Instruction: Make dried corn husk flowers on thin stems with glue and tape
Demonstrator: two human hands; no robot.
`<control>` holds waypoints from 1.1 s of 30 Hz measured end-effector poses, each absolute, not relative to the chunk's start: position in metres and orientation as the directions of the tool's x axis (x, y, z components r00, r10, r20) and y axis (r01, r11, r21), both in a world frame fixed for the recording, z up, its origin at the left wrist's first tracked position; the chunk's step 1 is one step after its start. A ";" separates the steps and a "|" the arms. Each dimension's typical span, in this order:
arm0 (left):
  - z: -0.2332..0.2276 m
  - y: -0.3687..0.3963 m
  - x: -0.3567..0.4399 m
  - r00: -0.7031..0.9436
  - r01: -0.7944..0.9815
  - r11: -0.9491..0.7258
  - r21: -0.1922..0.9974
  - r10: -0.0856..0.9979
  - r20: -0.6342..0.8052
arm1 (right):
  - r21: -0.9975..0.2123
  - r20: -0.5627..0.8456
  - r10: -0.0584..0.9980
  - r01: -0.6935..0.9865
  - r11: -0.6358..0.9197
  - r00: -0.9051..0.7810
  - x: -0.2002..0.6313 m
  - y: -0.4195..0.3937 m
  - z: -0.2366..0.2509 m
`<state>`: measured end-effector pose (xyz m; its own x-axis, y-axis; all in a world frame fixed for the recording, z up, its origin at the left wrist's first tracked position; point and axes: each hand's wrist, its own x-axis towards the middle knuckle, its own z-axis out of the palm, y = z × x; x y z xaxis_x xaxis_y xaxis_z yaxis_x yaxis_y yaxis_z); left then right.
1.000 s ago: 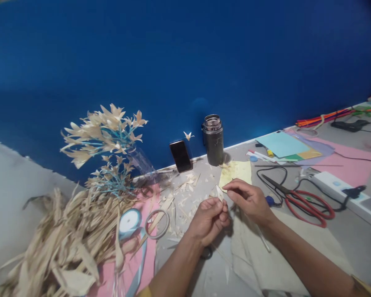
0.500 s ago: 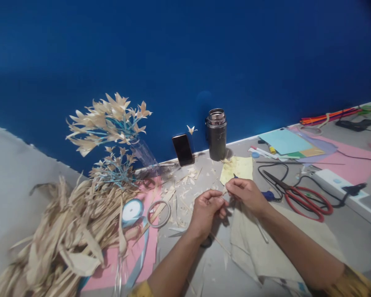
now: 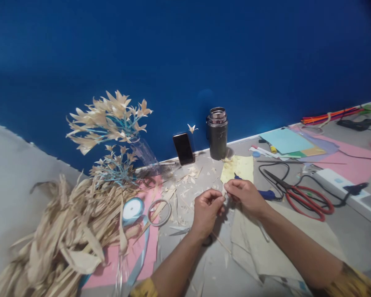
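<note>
My left hand [image 3: 207, 210] and my right hand [image 3: 245, 196] meet over the table, fingertips nearly touching. Both are closed in a pinch around a small pale piece of dried husk [image 3: 225, 194], mostly hidden by the fingers. Beneath my left wrist lie small scissors [image 3: 179, 231], their handles partly covered. A blue glue gun [image 3: 266, 194] rests beyond my right hand, its nozzle near yellow paper [image 3: 243, 167]. Below my right forearm spreads a folded cloth [image 3: 280, 247]. Husk scraps [image 3: 190, 177] litter the tabletop around my hands.
At left, a heap of dried corn husks [image 3: 77, 218] lies beside husk flowers [image 3: 111, 119] in a clear vase. Ribbon [image 3: 132, 209] and a tape ring [image 3: 159, 213] sit nearby. A phone [image 3: 183, 149] and a flask [image 3: 218, 138] stand by the wall; red-handled scissors [image 3: 309, 202] and a power strip [image 3: 336, 185] lie right.
My fingers have shifted slightly around the small husk piece, with my left fingers curling in more. The objects on the table have stayed put.
</note>
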<state>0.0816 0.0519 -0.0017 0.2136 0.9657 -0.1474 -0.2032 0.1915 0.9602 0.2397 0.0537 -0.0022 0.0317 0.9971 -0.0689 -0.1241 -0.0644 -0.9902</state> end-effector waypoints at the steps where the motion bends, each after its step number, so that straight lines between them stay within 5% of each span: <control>1: -0.002 0.052 0.081 0.218 -0.202 0.179 0.963 0.967 -0.134 | -0.989 -0.075 0.997 -0.132 -0.071 0.029 0.239 0.053 -0.002; 8: -0.005 0.055 0.077 0.287 -0.204 0.090 0.975 0.958 -0.028 | -0.973 -0.118 0.993 -0.202 -0.112 0.019 0.231 0.050 -0.006; 22: -0.010 0.058 0.075 0.185 -0.242 0.204 0.948 0.969 -0.161 | -0.979 -0.106 0.993 -0.182 -0.095 0.050 0.240 0.056 -0.003; 28: -0.008 0.056 0.076 0.157 -0.268 0.179 0.947 0.978 -0.140 | -0.997 0.056 0.983 -0.038 0.064 0.175 0.241 0.048 0.003; 33: -0.011 0.057 0.075 0.164 -0.266 0.180 0.947 0.977 -0.140 | -0.948 0.255 0.961 0.225 0.227 0.104 0.237 0.043 0.009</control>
